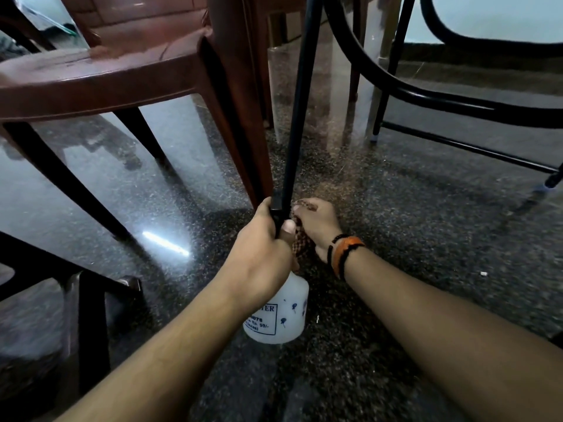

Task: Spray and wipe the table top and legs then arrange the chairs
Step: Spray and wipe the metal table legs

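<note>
- The black table leg [300, 95] runs steeply up and slightly right from its foot on the speckled floor [426, 208]; its long axis points away from the person.
- The left hand [262, 254] has its fingers curled around the leg's lowest part, with the white spray bottle [278, 315] hanging below the palm.
- The right hand [316, 223] presses a brown checked cloth [301, 242] against the leg's right side, fingers bunched on it.
- Both hands touch the leg, so wiping would likely travel upward along it.
- A brown chair [122, 74] stands just left.
</note>
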Demonstrator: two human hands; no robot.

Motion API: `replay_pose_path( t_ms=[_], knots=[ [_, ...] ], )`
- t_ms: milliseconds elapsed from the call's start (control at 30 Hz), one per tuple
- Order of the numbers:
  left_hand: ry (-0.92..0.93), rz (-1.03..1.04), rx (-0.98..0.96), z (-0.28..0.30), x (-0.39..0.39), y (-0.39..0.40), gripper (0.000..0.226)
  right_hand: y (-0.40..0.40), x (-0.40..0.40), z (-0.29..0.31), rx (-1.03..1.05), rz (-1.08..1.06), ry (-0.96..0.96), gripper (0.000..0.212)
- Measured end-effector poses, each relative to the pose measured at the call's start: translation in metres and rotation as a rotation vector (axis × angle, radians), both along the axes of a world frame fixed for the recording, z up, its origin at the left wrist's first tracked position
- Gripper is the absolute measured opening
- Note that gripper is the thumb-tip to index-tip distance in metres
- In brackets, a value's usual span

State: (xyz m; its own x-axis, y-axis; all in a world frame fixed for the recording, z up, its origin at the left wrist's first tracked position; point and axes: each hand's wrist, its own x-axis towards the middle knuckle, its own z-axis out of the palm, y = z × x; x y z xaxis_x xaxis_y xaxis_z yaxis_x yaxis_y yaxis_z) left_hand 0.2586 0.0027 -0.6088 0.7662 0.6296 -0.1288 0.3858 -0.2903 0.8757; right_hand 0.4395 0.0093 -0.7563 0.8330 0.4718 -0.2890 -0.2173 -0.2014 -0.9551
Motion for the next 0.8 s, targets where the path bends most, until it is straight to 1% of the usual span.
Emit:
replay_pose_path(
  t_ms=[100,133,200,267,400,500,633,700,800],
  knots=[
    [-0.064,0.027,-0.037,-0.001,-0.013,-0.004,0.03,-0.024,-0.004,0.003,0.251,-0.096,0.28,0.014],
    [-0.093,0.046,-0.043,0.0,-0.017,-0.005,0.031,-0.032,-0.005,0.01,0.337,-0.095,0.374,0.012],
    [-0.115,0.087,-0.028,0.0,-0.029,-0.013,0.032,-0.05,-0.015,0.016,0.431,-0.084,0.541,0.014],
    [-0.127,0.101,-0.011,0.003,-0.04,-0.021,0.034,-0.063,-0.029,0.023,0.508,-0.116,0.627,0.019],
    [-0.1,0.121,-0.022,0.007,-0.051,-0.038,0.034,-0.087,-0.063,0.059,0.663,-0.133,0.717,0.028],
    [-0.064,0.145,-0.053,0.005,-0.065,-0.056,0.035,-0.098,-0.087,0.084,0.653,-0.135,0.768,0.038],
    [-0.024,0.166,-0.091,0.009,-0.092,-0.08,0.036,-0.118,-0.118,0.109,0.617,-0.135,0.854,0.058],
    [-0.003,0.178,-0.106,0.02,-0.11,-0.089,0.041,-0.128,-0.141,0.121,0.595,-0.121,0.895,0.06],
    [-0.004,0.186,-0.129,0.041,-0.136,-0.101,0.046,-0.136,-0.176,0.139,0.529,-0.072,0.937,0.051]
  ],
)
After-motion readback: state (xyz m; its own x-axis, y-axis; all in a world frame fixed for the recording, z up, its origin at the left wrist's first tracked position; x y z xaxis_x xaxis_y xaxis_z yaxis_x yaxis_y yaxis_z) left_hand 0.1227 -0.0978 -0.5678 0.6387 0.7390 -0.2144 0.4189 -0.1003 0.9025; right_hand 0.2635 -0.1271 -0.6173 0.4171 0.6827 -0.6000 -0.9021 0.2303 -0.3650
